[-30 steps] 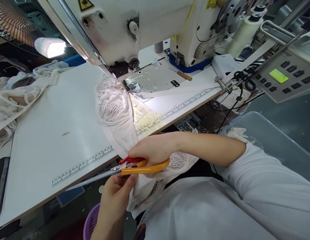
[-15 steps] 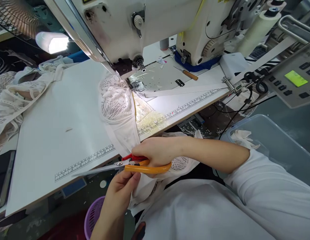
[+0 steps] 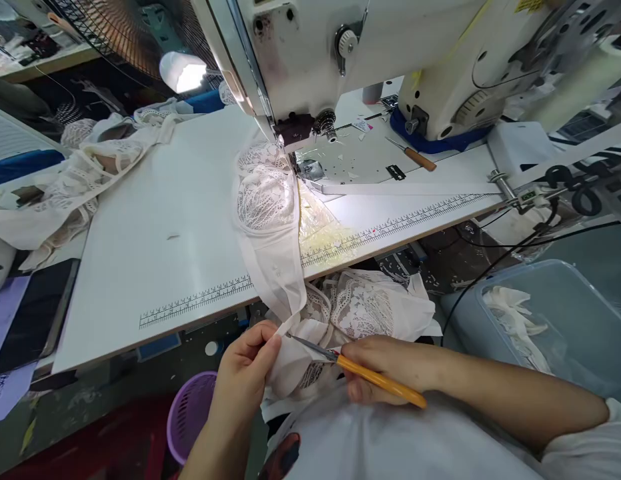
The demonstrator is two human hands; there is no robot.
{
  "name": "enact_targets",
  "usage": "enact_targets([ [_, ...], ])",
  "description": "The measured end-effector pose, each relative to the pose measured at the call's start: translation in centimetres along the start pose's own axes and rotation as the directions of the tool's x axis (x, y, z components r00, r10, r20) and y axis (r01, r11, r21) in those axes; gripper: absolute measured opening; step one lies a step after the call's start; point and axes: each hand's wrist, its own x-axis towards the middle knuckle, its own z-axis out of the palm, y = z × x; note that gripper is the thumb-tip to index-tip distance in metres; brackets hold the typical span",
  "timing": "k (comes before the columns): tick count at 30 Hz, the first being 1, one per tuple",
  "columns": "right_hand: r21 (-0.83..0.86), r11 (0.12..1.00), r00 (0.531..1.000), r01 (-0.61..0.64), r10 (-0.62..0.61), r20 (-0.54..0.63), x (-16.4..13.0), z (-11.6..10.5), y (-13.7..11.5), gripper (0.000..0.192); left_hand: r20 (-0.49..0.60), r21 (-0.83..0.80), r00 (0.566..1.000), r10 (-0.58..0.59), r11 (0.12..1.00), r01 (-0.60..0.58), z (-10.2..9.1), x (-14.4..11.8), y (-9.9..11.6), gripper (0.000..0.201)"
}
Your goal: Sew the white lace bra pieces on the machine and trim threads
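My left hand (image 3: 253, 357) pinches the edge of a white lace bra (image 3: 277, 267) between thumb and fingers, just in front of the table edge. The bra runs up over the table, and its far lace cup lies under the head of the sewing machine (image 3: 300, 73). In my right hand (image 3: 377, 367) is a pair of scissors (image 3: 383, 379) with orange handles. Their blades point left, with the tips close to the fabric at my left fingertips. More white lace pieces (image 3: 365, 310) hang over my lap behind the scissors.
Another pile of white lace bras (image 3: 110, 160) lies at the table's left, above a dark phone (image 3: 37, 313). A screwdriver (image 3: 415, 155) rests by the machine base. Below are a purple basket (image 3: 190, 417) and, at right, a clear plastic bin (image 3: 565, 280) with white scraps.
The scissors have swung from lying across above my left hand to pointing at its fingertips, and my right hand has moved right and down. The camera view has shifted left.
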Motion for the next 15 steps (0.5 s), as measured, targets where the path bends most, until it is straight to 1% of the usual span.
enact_targets([
  [3,-0.055,0.998,0.999,-0.033,0.034,0.019,0.4,-0.1,-0.5,0.036,-0.005,0.003,1.0,-0.006,1.0,0.006,0.4,-0.3,0.1,0.022],
  [6,-0.083,0.994,0.996,-0.074,0.077,0.035,0.9,-0.5,-1.4,0.041,-0.041,0.013,0.999,-0.01,1.0,0.011,0.9,-0.7,0.3,0.024],
  [9,-0.083,0.994,0.997,-0.075,0.076,0.018,1.3,-0.3,-1.8,0.045,-0.059,0.031,0.998,-0.001,1.0,0.003,1.4,-1.0,0.5,0.025],
  [15,-0.134,0.986,0.995,-0.101,0.099,-0.026,1.8,0.4,-1.7,0.036,-0.06,0.041,0.998,-0.017,0.999,0.019,1.5,-1.3,0.5,0.024],
])
